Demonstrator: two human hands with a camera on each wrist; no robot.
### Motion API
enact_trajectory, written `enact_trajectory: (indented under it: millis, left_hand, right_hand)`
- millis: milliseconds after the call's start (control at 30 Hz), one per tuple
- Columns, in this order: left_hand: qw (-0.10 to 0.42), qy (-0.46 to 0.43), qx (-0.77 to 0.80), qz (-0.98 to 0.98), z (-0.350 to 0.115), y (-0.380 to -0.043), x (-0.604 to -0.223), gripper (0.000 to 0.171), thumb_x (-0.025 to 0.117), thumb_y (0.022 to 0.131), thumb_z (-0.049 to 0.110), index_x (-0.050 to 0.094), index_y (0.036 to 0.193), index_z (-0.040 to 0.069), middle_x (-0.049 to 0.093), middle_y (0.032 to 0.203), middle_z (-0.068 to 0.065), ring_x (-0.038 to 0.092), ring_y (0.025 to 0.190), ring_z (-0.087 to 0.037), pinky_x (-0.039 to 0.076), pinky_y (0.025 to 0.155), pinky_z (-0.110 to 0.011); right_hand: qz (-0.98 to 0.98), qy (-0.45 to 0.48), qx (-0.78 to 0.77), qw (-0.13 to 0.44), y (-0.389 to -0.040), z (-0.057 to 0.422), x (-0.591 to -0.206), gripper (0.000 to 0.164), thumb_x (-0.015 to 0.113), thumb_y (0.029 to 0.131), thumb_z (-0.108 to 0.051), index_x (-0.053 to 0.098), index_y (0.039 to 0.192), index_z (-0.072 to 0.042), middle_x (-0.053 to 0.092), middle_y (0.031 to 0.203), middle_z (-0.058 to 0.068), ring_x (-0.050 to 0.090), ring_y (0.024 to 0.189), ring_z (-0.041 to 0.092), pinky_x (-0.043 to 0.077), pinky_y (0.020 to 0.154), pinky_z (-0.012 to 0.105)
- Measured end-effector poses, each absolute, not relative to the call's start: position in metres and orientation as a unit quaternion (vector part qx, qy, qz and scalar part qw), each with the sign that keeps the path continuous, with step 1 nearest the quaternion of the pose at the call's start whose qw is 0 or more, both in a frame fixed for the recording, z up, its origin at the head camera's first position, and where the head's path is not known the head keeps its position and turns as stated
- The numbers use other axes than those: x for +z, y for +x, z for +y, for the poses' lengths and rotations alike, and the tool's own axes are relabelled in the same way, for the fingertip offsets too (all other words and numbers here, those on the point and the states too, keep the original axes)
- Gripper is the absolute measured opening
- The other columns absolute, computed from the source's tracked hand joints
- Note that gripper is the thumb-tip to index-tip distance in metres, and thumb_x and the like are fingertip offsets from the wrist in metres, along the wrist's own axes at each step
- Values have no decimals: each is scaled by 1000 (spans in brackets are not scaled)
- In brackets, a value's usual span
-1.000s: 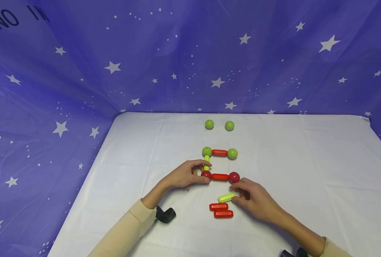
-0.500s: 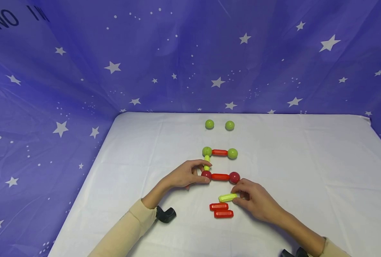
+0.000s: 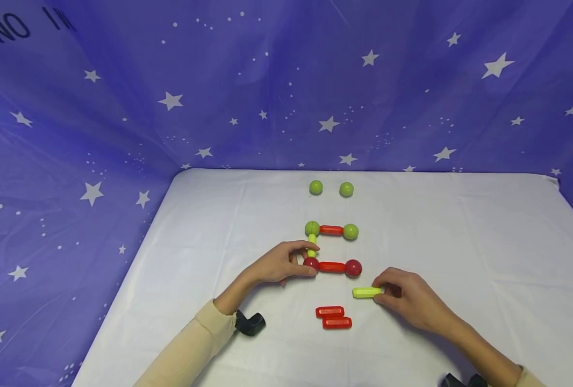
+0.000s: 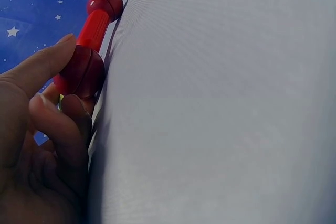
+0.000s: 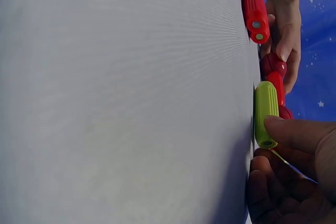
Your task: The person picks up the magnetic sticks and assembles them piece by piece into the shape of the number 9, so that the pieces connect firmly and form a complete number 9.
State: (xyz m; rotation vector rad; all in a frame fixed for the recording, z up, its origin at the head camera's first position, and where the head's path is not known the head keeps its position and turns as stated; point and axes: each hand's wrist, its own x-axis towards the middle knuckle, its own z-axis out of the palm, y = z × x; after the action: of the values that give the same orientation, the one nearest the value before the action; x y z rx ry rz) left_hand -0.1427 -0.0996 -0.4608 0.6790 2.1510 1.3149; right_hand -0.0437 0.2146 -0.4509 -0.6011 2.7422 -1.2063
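Observation:
My left hand (image 3: 281,262) grips the near left red ball (image 3: 310,263) of a C-shaped assembly between thumb and fingers. A red rod (image 3: 332,267) joins that ball to another red ball (image 3: 353,268). From the gripped corner a yellow-green rod (image 3: 312,238), partly behind my fingers, runs up to a green ball (image 3: 312,228). A second red rod (image 3: 331,230) links it to another green ball (image 3: 351,231). To the right, my right hand (image 3: 414,298) pinches one end of a loose yellow-green ribbed rod (image 3: 365,292), which lies level, close over the table.
Two loose red rods (image 3: 337,323) lie side by side nearer me; metal discs show on their ends in the right wrist view. Two loose green balls (image 3: 316,187) sit toward the back of the white-covered table (image 3: 460,242). A blue starry cloth (image 3: 286,80) hangs behind.
My right hand has drawn the yellow-green rod to the right, away from the two red rods, and it now lies straighter. My left hand has stayed on the red ball.

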Motion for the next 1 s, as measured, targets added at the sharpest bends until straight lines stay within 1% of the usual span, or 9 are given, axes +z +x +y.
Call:
enact_trajectory:
  millis: [300, 533, 667, 800, 1000]
  left_hand:
    - [264, 253, 484, 795, -100, -143, -460, 50, 80, 85, 27, 62, 129, 15, 58, 104, -1, 43, 45, -12, 40, 40, -27]
    - [265, 250, 489, 793, -99, -142, -460, 49, 80, 85, 26, 62, 129, 15, 58, 103, -2, 43, 45, -12, 40, 40, -27]
    - [266, 250, 491, 791, -99, -141, -460, 48, 80, 85, 25, 62, 129, 15, 58, 104, -2, 43, 43, -13, 40, 39, -27]
    - [265, 249, 491, 792, -99, -141, -460, 48, 80, 85, 25, 62, 129, 15, 58, 103, -2, 43, 43, -13, 40, 39, -27]
    - [265, 247, 491, 793, -99, -141, -460, 48, 80, 85, 25, 62, 129, 15, 58, 103, -2, 43, 44, -13, 40, 39, -26]
  right_hand:
    - [905, -201, -374, 30, -43, 210, -453, 32, 86, 73, -8, 71, 98, -21, 61, 85, -13, 52, 71, 8, 45, 60, 22]
    - [907, -207, -365, 46, -43, 209, -451, 29, 84, 76, -6, 72, 99, -19, 60, 86, -15, 50, 69, 4, 45, 60, 22]
    - [903, -213, -371, 42, -43, 210, -451, 26, 83, 78, -6, 73, 98, -19, 59, 84, -16, 50, 67, 3, 45, 59, 22]
    - [895, -213, -390, 24, -43, 210, -452, 28, 82, 78, -2, 73, 99, -20, 59, 84, -16, 50, 66, 4, 44, 57, 22]
    - [883, -206, -421, -30, -45, 206, -449, 33, 81, 75, 4, 72, 99, -18, 60, 83, -14, 51, 63, 5, 45, 53, 22]
